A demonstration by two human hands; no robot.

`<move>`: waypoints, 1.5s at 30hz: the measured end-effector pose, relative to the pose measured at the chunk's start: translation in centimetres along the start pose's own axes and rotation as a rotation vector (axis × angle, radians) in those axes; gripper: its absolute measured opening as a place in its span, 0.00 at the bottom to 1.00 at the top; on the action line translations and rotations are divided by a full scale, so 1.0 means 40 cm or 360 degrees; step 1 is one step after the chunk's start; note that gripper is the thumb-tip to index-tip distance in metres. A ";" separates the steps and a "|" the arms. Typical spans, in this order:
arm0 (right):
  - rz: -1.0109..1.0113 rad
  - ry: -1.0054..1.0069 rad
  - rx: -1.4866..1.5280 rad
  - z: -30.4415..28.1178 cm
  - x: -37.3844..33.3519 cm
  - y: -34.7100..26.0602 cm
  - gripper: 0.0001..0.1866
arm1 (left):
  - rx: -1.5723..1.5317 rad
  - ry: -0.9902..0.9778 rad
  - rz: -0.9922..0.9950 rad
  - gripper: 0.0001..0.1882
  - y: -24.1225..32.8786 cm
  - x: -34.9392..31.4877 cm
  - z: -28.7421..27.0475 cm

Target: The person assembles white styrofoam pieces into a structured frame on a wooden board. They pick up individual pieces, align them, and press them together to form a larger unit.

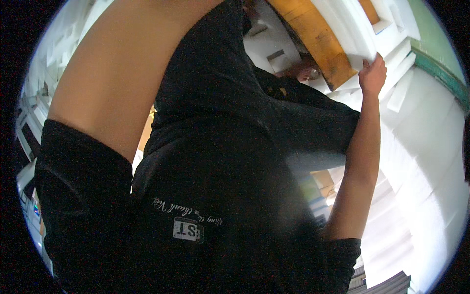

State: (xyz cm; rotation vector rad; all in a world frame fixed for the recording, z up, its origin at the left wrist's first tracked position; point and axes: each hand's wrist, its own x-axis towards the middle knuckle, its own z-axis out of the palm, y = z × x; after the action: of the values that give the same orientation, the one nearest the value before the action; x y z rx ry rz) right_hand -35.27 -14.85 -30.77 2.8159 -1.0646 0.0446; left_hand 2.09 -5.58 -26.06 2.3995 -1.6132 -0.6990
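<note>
My right hand (373,76) reaches out at the upper right, its fingers closed over the end of a long white foam-like piece (360,36). Just left of that piece runs a worn orange-brown wooden board (313,34) with dark stains, curved by the lens. My left arm (112,73) crosses the upper left and leaves the picture at the top, so the left hand is out of sight. Much of the middle is covered by my black shirt (220,171).
White blocks with rectangular cutouts (281,56) lie beyond the shirt. A blurred skin-toned shape (308,71) beside them cannot be made out. White slabs (416,122) fill the right side, below a green edge (440,73). Dark stacked strips (391,284) sit at lower right.
</note>
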 end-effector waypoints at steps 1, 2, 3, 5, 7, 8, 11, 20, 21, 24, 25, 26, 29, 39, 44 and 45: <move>0.0013 -0.0007 -0.0026 0.004 0.000 -0.003 0.26 | 0.0015 -0.0002 0.0010 0.45 -0.001 0.000 0.003; 0.0018 -0.0004 -0.0047 0.003 0.008 -0.012 0.26 | 0.0039 0.0009 0.0007 0.45 -0.008 0.003 0.000; 0.0011 -0.0015 -0.0131 -0.001 0.014 -0.019 0.26 | 0.0050 0.0013 0.0011 0.45 -0.008 0.001 0.000; 0.0033 -0.0031 -0.0147 -0.014 0.020 -0.028 0.26 | 0.0080 0.0029 0.0014 0.45 -0.018 0.004 -0.003; 0.0054 -0.0055 -0.0152 -0.019 0.017 -0.025 0.26 | 0.0104 0.0038 0.0017 0.45 -0.022 0.003 -0.009; 0.0058 -0.0060 -0.0147 -0.015 0.022 -0.023 0.26 | 0.0115 0.0051 0.0017 0.45 -0.028 0.005 -0.014; 0.0063 -0.0091 -0.0144 -0.011 0.021 -0.022 0.26 | 0.0134 0.0100 0.0019 0.45 -0.043 0.001 -0.021; 0.0081 -0.0069 -0.0056 -0.028 0.016 -0.037 0.27 | 0.0084 0.0323 0.0076 0.46 0.034 -0.052 -0.005; 0.0091 -0.0082 -0.0041 -0.033 0.016 -0.042 0.27 | 0.0085 0.0508 0.0119 0.49 0.048 -0.066 0.023; 0.0065 -0.0016 -0.0024 -0.034 0.012 -0.039 0.28 | 0.0199 0.0153 -0.0014 0.53 0.085 -0.083 -0.004; 0.0072 -0.0051 -0.0002 -0.035 0.021 -0.030 0.28 | 0.0173 0.0169 -0.0006 0.57 0.080 -0.074 -0.002; 0.0071 -0.0099 0.0027 -0.037 0.033 -0.031 0.28 | 0.0187 0.0160 -0.0009 0.57 0.077 -0.078 0.003; 0.0144 -0.0211 0.0076 -0.051 0.037 -0.029 0.30 | 0.0167 0.0059 -0.0029 0.58 0.090 -0.080 -0.006; 0.1189 -0.0409 0.0383 -0.071 0.134 -0.149 0.55 | 0.0204 0.0012 -0.0060 0.59 0.093 -0.071 0.012; 0.1155 -0.0313 0.0437 -0.087 0.162 -0.170 0.60 | 0.0308 -0.0005 -0.0109 0.59 0.092 -0.077 0.005; 0.1146 -0.0295 0.0448 -0.084 0.159 -0.171 0.61 | 0.0294 0.0008 -0.0096 0.60 0.091 -0.080 0.005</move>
State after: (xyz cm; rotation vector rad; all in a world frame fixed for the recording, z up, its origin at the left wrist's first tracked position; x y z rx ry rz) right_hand -25.91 -13.50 -27.72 2.5177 -2.2117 0.0021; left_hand -1.99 -4.11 -23.90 2.5852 -1.6774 -0.5765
